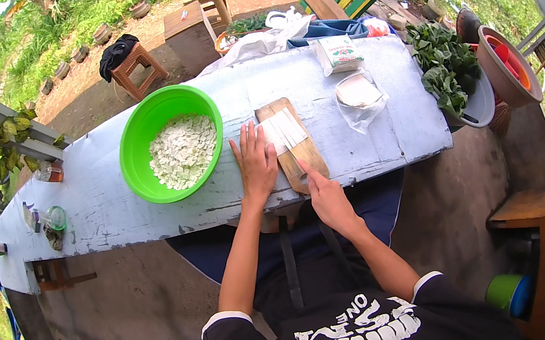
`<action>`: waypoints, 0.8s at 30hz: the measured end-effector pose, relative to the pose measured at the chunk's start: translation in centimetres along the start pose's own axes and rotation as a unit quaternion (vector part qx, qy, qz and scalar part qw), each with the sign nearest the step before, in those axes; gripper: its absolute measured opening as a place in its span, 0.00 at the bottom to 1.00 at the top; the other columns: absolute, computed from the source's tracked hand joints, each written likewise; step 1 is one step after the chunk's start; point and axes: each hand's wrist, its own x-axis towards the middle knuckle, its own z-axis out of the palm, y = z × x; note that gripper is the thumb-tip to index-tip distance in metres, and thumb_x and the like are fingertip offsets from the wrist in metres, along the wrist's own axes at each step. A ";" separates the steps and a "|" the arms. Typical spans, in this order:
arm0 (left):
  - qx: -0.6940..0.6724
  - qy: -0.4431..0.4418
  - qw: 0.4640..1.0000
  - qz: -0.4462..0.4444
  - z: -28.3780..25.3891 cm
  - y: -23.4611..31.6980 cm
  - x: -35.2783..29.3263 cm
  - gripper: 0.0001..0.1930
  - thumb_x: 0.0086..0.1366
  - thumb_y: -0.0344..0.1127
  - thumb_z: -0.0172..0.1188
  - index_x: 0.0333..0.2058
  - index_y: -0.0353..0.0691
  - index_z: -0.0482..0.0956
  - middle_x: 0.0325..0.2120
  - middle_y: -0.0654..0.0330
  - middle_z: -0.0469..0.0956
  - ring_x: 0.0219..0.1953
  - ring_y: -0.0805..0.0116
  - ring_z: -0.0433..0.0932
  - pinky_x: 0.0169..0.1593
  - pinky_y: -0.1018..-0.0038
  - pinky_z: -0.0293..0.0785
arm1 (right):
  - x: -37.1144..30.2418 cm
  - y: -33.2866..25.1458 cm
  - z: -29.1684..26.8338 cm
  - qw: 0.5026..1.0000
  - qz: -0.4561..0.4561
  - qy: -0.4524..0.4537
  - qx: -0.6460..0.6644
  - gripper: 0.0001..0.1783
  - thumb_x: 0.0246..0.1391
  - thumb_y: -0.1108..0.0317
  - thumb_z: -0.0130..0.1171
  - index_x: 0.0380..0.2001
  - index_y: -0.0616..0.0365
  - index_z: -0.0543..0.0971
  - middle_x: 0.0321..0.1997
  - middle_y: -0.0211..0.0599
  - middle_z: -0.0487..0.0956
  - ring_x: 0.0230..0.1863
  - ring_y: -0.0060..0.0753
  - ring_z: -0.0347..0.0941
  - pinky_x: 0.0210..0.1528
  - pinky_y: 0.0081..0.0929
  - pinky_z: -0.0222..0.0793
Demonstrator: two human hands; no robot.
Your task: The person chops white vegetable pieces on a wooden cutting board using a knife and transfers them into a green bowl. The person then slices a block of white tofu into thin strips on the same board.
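There, left hand point(256, 165) flat beside white strips point(284, 132), near board point(306, 157) edge.

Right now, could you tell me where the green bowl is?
In the head view, the green bowl sits on the pale blue table, just left of the left hand and wooden cutting board.

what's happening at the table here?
A person stands at a pale blue table outdoors. Their left hand lies flat on white strips laid on a wooden cutting board, pressing them down. The right hand is at the board's near end, apparently gripping a knife, though the blade is hard to make out. To the left, a green bowl holds small white cut pieces. Farther right are a plastic bag with more white material and a basin of leafy greens.
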 end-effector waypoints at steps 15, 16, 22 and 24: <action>0.077 -0.016 0.997 0.011 -0.7 1.6 0.2 0.28 0.75 0.42 0.48 0.69 0.34 0.70 0.74 0.57 0.64 0.78 0.58 0.55 0.79 0.42 0.34 | 6.4 -0.4 2.6 0.988 -0.138 0.066 -0.024 0.27 0.72 0.68 0.47 0.72 0.46 0.70 0.37 0.69 0.81 0.39 0.74 0.78 0.45 0.61 0.71; 0.080 -0.017 0.997 0.010 -0.7 1.6 0.2 0.28 0.75 0.42 0.48 0.69 0.34 0.70 0.74 0.57 0.64 0.78 0.58 0.55 0.79 0.42 0.34 | 6.5 -0.7 2.6 0.989 -0.134 0.065 -0.020 0.27 0.72 0.68 0.47 0.72 0.46 0.70 0.36 0.68 0.81 0.38 0.73 0.78 0.45 0.61 0.71; 0.079 -0.026 0.997 0.006 -0.9 1.6 0.2 0.28 0.75 0.41 0.49 0.69 0.34 0.70 0.74 0.57 0.63 0.78 0.58 0.54 0.79 0.41 0.34 | 6.8 -2.3 1.9 0.999 -0.038 -0.006 -0.016 0.25 0.74 0.68 0.45 0.71 0.46 0.71 0.49 0.71 0.80 0.51 0.77 0.75 0.52 0.59 0.71; 0.079 -0.030 0.996 0.004 -1.0 1.6 0.3 0.28 0.75 0.41 0.49 0.69 0.34 0.70 0.74 0.57 0.63 0.78 0.58 0.54 0.79 0.41 0.34 | 7.0 -2.1 1.9 0.999 -0.049 -0.002 -0.010 0.25 0.75 0.68 0.45 0.71 0.45 0.70 0.50 0.71 0.80 0.51 0.77 0.75 0.52 0.59 0.72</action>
